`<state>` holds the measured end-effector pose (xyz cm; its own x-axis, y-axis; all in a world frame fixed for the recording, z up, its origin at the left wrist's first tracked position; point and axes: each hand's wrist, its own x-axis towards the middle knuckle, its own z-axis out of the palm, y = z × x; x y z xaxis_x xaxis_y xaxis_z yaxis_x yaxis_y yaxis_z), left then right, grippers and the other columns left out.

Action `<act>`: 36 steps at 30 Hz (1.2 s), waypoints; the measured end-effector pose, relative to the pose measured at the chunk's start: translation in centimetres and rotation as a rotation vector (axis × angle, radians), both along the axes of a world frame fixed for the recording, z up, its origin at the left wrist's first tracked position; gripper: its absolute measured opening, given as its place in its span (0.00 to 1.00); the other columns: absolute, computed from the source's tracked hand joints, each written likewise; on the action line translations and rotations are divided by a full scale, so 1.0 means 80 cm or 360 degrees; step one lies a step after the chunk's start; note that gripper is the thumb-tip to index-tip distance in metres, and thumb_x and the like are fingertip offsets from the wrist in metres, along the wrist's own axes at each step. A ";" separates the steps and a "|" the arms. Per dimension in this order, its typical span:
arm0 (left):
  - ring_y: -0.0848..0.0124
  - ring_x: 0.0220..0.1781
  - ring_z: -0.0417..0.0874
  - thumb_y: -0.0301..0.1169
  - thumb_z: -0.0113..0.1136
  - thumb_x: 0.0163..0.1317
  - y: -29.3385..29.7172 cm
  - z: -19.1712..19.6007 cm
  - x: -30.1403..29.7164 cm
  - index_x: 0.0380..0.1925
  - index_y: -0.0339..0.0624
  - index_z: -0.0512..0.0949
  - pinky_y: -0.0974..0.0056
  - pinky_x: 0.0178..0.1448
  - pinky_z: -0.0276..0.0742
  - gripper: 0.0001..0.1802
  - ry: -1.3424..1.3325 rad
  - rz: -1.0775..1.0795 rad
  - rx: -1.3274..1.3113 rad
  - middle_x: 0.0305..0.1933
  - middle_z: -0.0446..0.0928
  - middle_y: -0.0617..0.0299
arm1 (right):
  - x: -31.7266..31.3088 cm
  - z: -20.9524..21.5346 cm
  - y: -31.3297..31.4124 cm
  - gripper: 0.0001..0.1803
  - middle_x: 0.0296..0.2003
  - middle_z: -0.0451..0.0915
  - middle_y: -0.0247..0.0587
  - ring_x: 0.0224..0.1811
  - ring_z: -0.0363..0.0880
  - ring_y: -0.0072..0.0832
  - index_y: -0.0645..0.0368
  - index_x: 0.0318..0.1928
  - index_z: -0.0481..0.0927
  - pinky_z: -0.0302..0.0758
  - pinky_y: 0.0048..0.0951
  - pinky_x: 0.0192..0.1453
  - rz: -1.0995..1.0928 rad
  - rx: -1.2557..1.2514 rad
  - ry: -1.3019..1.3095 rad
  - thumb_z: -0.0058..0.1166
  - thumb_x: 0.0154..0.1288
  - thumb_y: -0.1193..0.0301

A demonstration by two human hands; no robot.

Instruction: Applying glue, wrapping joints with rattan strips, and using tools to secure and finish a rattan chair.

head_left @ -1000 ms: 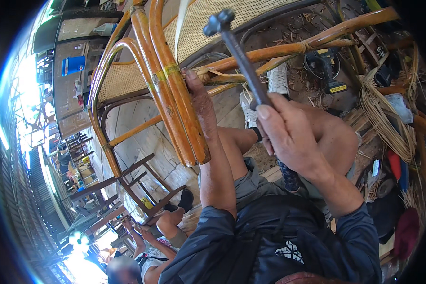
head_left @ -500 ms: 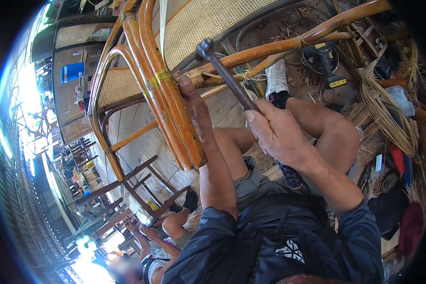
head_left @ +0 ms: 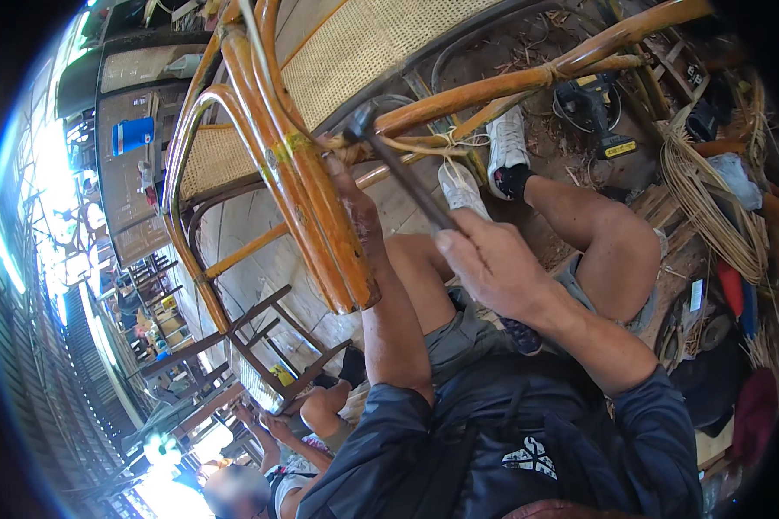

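My right hand (head_left: 502, 268) is closed round the handle of a dark hammer (head_left: 407, 177). The hammer's head is at the joint of an orange-brown rattan chair frame (head_left: 299, 195), beside the pale strip wrapping; whether it touches is unclear. Behind the bundled poles, my left hand (head_left: 355, 203) grips the frame at that joint, its fingertips partly hidden by the poles and hammer. A long pale strip (head_left: 258, 43) runs up from the joint. Loose strip ends (head_left: 452, 143) hang from the rail to the right of the hammer.
A woven cane panel (head_left: 355, 52) spans the frame behind. On the floor lie a cordless drill (head_left: 599, 112) and a coil of cane strips (head_left: 710, 199). A small dark wooden frame (head_left: 277, 346) stands left, near another person (head_left: 294, 450). My legs flank the work.
The hammer has swung down and left, its head now at the wrapped joint. My right hand has dropped slightly. The pale strip above the joint has shifted left.
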<state>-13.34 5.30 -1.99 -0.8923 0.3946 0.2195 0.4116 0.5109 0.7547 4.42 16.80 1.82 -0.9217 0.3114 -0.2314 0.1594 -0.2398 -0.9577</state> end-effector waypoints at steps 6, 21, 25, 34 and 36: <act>0.62 0.58 0.66 0.40 0.40 0.67 -0.072 0.007 0.026 0.54 0.33 0.64 0.56 0.64 0.58 0.23 0.0151 0.0066 0.0039 0.54 0.67 0.51 | 0.010 0.010 0.013 0.12 0.16 0.67 0.48 0.17 0.68 0.37 0.67 0.36 0.70 0.66 0.32 0.23 -0.0188 -0.0261 0.0050 0.43 0.66 0.68; 0.70 0.47 0.75 0.36 0.48 0.65 0.065 0.185 0.023 0.47 0.33 0.73 0.66 0.53 0.68 0.18 0.0716 -0.0382 -0.0225 0.46 0.76 0.56 | 0.000 0.007 0.009 0.15 0.19 0.71 0.56 0.22 0.73 0.47 0.67 0.33 0.69 0.67 0.39 0.27 -0.0264 -0.0086 0.0107 0.43 0.65 0.64; 0.70 0.45 0.76 0.36 0.56 0.61 0.063 0.166 0.012 0.46 0.38 0.75 0.67 0.50 0.71 0.17 0.0542 -0.0429 -0.0208 0.42 0.76 0.56 | -0.007 -0.006 0.005 0.12 0.15 0.66 0.36 0.17 0.64 0.21 0.65 0.35 0.68 0.64 0.27 0.21 -0.0036 0.0001 0.0032 0.40 0.68 0.66; 0.75 0.38 0.76 0.31 0.56 0.61 0.072 0.158 0.018 0.38 0.37 0.78 0.72 0.41 0.72 0.10 0.0488 -0.0289 -0.0242 0.36 0.75 0.60 | -0.013 -0.021 0.002 0.13 0.16 0.68 0.40 0.18 0.67 0.24 0.65 0.36 0.68 0.66 0.30 0.23 -0.0070 0.0211 0.0018 0.41 0.67 0.65; 0.75 0.37 0.76 0.30 0.56 0.61 0.067 0.156 0.013 0.38 0.37 0.79 0.72 0.40 0.72 0.09 0.0542 -0.0325 -0.0278 0.35 0.76 0.60 | -0.013 -0.017 0.008 0.13 0.16 0.68 0.41 0.18 0.68 0.25 0.65 0.35 0.68 0.66 0.30 0.23 -0.0005 0.0052 -0.0055 0.40 0.67 0.65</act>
